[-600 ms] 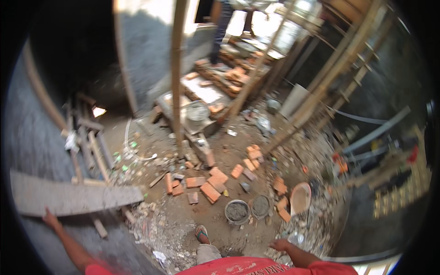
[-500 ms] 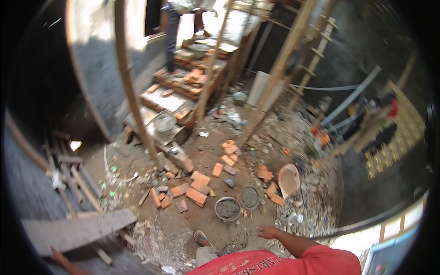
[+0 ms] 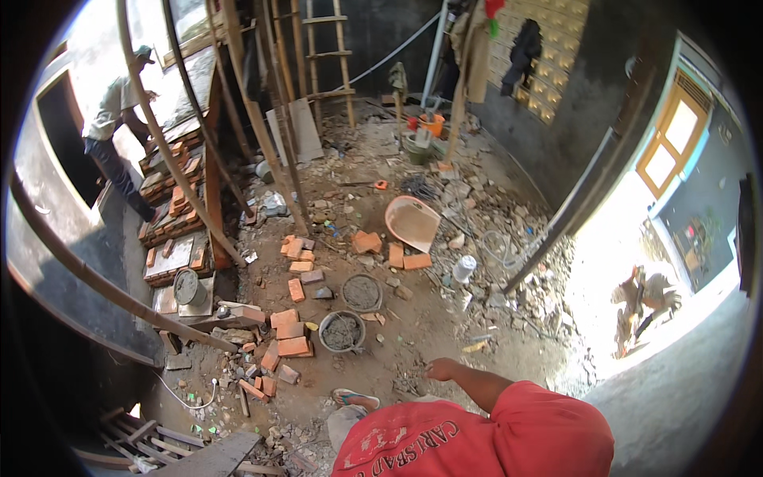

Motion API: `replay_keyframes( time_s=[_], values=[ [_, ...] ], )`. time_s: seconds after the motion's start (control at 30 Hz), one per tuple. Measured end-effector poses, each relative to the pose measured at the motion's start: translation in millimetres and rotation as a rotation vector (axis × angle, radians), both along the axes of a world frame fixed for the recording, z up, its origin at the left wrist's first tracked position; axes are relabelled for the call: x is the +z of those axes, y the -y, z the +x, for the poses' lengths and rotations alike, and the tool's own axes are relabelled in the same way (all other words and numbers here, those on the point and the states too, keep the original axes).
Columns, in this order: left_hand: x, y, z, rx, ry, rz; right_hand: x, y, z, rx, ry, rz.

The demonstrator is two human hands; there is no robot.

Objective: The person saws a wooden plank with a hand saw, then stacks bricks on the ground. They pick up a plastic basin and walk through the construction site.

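My right hand (image 3: 439, 369) hangs over the dirt floor with loosely bent fingers and nothing visible in it. It is nearest to two buckets of wet grey mortar, a nearer bucket (image 3: 342, 331) and a farther one (image 3: 362, 292), and touches neither. Orange bricks (image 3: 292, 347) lie in a loose group just left of the buckets. My left hand is out of view. Below, my sandalled foot (image 3: 355, 398) shows beside my red shirt.
A co-worker (image 3: 115, 127) bends over brick steps (image 3: 171, 211) at upper left. Bamboo poles (image 3: 266, 135) slant upward. A pale tub (image 3: 412, 223) lies beyond the buckets, among rubble (image 3: 509, 262). A plank (image 3: 211, 457) juts in at lower left. Another person (image 3: 642, 302) is low in bright light at right.
My view has turned to the right, bringing the doorway and the person there into sight. My left hand, earlier at the plank on the lower left, has gone out of view.
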State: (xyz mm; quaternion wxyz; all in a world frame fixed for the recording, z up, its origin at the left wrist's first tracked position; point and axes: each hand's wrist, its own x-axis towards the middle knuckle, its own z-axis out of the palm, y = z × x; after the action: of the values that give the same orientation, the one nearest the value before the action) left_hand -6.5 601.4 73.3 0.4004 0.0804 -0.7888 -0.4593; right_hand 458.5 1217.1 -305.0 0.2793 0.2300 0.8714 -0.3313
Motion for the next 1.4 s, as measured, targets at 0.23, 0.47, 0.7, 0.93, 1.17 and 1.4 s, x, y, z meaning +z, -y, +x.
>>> replay_keyframes(
  time_s=[0.23,0.47,0.7,0.93,1.17,1.4],
  values=[
    [22,-122,80,-0.381,-0.041,0.087,-39,12,291,-0.548,0.281,0.147],
    [53,-209,100,-0.817,-0.03,0.178,-1,52,365,-0.854,0.307,0.06],
    [99,-375,143,-0.874,0.167,0.251,1,107,297,-0.98,-0.043,0.038],
    [81,-392,148,-0.932,0.115,0.598,-7,167,277,-0.591,-0.014,-0.114],
    [125,-337,140,-0.744,0.048,0.645,-105,160,316,-0.354,0.065,0.123],
    [146,-284,128,-0.592,-0.02,0.614,-30,66,227,-0.569,0.222,0.096]
  ],
)
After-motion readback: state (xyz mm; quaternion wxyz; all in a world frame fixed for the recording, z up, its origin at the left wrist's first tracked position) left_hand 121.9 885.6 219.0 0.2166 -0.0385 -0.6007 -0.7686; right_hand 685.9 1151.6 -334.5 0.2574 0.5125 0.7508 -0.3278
